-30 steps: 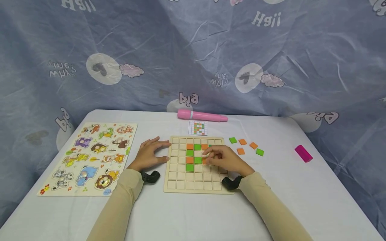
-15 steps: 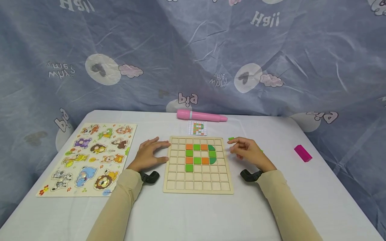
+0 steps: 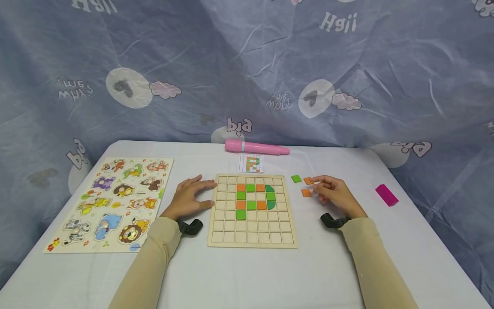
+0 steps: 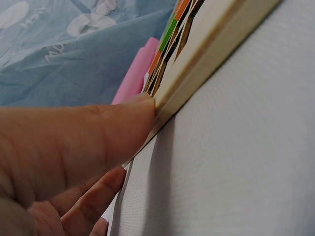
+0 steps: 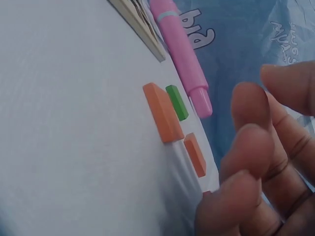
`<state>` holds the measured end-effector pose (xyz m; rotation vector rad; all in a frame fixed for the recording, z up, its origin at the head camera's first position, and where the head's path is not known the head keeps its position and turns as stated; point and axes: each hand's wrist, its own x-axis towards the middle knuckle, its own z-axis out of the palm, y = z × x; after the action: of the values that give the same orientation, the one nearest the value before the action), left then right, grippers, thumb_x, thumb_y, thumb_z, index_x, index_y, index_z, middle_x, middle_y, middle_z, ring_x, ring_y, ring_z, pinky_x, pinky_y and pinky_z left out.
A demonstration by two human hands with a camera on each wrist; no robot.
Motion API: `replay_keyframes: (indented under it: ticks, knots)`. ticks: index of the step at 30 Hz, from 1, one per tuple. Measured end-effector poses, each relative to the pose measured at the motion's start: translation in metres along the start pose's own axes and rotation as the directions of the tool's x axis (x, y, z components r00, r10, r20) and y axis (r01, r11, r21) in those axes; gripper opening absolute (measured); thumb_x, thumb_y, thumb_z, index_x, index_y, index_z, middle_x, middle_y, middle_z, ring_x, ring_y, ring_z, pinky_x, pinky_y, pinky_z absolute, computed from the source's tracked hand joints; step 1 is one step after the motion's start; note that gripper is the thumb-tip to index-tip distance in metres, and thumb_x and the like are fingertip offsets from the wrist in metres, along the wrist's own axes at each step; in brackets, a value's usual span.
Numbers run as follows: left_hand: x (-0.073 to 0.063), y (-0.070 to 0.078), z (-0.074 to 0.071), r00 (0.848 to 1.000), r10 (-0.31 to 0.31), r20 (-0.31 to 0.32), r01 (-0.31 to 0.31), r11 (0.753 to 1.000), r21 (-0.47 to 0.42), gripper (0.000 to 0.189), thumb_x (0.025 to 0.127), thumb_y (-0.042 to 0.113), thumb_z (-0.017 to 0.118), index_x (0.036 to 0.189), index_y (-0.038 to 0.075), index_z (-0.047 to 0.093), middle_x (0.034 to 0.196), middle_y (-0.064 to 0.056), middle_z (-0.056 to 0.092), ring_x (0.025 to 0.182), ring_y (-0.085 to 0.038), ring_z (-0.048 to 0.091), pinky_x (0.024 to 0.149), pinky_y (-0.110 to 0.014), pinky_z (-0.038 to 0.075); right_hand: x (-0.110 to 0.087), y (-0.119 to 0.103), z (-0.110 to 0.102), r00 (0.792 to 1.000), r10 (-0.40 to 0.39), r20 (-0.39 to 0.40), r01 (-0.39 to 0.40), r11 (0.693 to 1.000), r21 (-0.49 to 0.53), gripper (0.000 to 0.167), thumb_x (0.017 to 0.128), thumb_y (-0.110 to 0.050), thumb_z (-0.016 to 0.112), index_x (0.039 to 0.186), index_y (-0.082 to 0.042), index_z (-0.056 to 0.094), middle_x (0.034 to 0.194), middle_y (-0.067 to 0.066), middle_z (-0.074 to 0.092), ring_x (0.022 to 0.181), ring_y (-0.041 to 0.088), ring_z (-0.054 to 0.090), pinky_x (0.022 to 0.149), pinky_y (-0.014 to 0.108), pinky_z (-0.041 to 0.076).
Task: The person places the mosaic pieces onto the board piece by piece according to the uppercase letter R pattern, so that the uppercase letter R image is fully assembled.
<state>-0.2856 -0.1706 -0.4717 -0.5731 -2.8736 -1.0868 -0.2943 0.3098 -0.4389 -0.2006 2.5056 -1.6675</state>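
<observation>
My left hand [image 3: 188, 198] rests at the left edge of a square wooden grid board [image 3: 252, 237], its thumb [image 4: 123, 125] touching the board's side. Orange and green square tiles, plus rounded dark green corner pieces [image 3: 271, 205], sit in the board's upper cells. To the right of the board, my right hand [image 3: 338, 196] hovers over the loose tiles with fingers bent, and no tile shows between them. Beside its fingertips lie an orange tile [image 3: 306, 193] and another orange tile [image 3: 308, 180]; a green tile [image 3: 296, 178] is farther left. Other loose tiles are hidden under this hand.
Behind the board lies a small pattern card [image 3: 251, 163], with a thick pink pen-shaped object [image 3: 256, 147] beyond it. An animal puzzle board [image 3: 127, 174] covers the table's left side. A magenta block [image 3: 387, 195] lies at the far right.
My right hand has left the board and moved right, over the loose tiles, uncovering the rounded corner pieces on the board. My left hand has stayed at the board's edge.
</observation>
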Motion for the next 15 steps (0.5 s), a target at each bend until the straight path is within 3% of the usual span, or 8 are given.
replay_keyframes:
  ticks: [7, 15]
  knots:
    - [0.0, 0.002, 0.0, 1.0, 0.002, 0.004, -0.002, 1.0, 0.002, 0.059, 0.091, 0.026, 0.081, 0.145, 0.01, 0.069, 0.157, -0.011, 0.06, 0.161, -0.042, 0.03, 0.131, -0.063, 0.009, 0.0, 0.006, -0.001, 1.0, 0.03, -0.004, -0.03, 0.999, -0.028, 0.042, 0.107, -0.013, 0.068, 0.141, 0.012, 0.06, 0.084, -0.003, 0.065, 0.067, 0.008, 0.056, 0.059, 0.022, 0.054]
    - [-0.001, 0.002, 0.0, 1.0, 0.005, 0.0, -0.005, 1.0, 0.004, 0.059, 0.09, 0.025, 0.083, 0.146, 0.009, 0.068, 0.157, -0.012, 0.06, 0.161, -0.043, 0.03, 0.131, -0.063, 0.01, 0.001, 0.013, 0.0, 1.0, 0.011, 0.01, -0.01, 0.998, -0.061, 0.038, 0.103, -0.005, 0.068, 0.136, 0.013, 0.063, 0.081, 0.003, 0.062, 0.066, 0.009, 0.055, 0.058, 0.022, 0.052]
